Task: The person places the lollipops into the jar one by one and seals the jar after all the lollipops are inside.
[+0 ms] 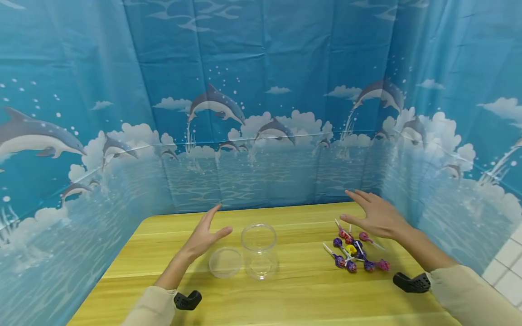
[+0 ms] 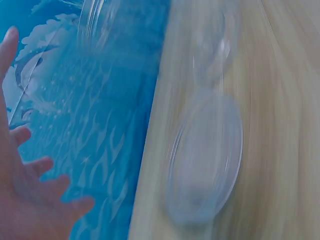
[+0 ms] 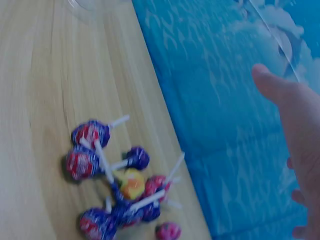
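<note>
A clear plastic jar (image 1: 261, 253) stands upright without a lid near the middle of the wooden table. Left of it lies a round translucent lid (image 1: 225, 262), which the left wrist view shows larger, a lid (image 2: 205, 160) flat on the wood. My left hand (image 1: 204, 237) hovers above and left of the lid, fingers spread and holding nothing. A loose heap of wrapped lollipops (image 1: 351, 250), mostly purple and pink with one yellow, lies on the right. Above its far side is my right hand (image 1: 377, 215), thumb apart from straight fingers, nothing in it.
The yellow wooden table (image 1: 302, 299) ends at a blue dolphin-print curtain (image 1: 261, 176) along the back and sides. White tiles (image 1: 509, 258) show at the far right. Each wrist carries a black strap piece (image 1: 412, 283).
</note>
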